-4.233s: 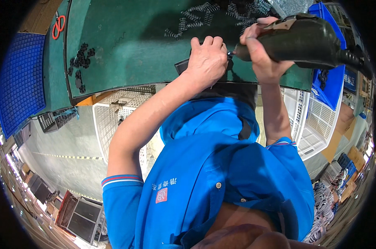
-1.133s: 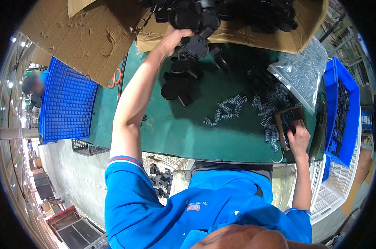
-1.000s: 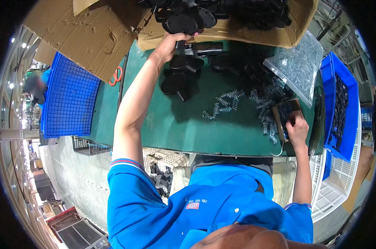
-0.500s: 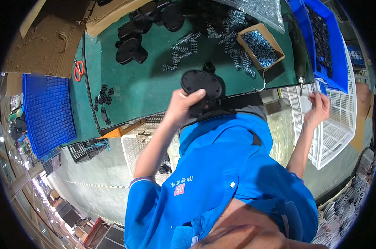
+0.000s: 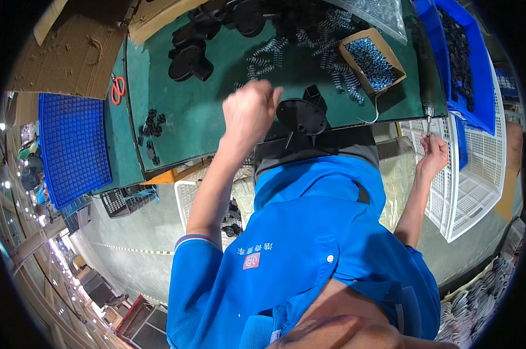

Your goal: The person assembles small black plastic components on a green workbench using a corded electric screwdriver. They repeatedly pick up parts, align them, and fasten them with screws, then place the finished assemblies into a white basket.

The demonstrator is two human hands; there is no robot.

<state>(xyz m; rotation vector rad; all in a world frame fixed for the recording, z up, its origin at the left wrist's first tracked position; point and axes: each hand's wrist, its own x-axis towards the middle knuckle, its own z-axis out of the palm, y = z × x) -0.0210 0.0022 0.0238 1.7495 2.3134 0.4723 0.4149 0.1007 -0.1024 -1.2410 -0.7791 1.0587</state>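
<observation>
My left hand (image 5: 248,111) is raised over the front of the green bench, fingers curled under; whatever may be in it is hidden. Beside it, at the bench edge, sits a black oval plastic part (image 5: 301,116) with a square stub, and no hand touches it. Loose coil springs (image 5: 267,57) lie just beyond my left hand. On the right, my right hand (image 5: 433,156) has its fingertips pinched at the bit of a dark power screwdriver (image 5: 428,87). Anything between those fingertips is too small to make out.
A cardboard box of screws (image 5: 370,61) stands near more springs (image 5: 347,84). Blue bin (image 5: 484,110) and white crate (image 5: 478,180) are at right. Several black parts (image 5: 190,63), small black pieces (image 5: 151,129), orange-handled scissors (image 5: 117,90) and a blue grid tray (image 5: 74,151) are at left.
My left hand has let go of the black oval part and moved up toward the springs. The part now rests at the bench edge. My right hand has come slightly down and left.
</observation>
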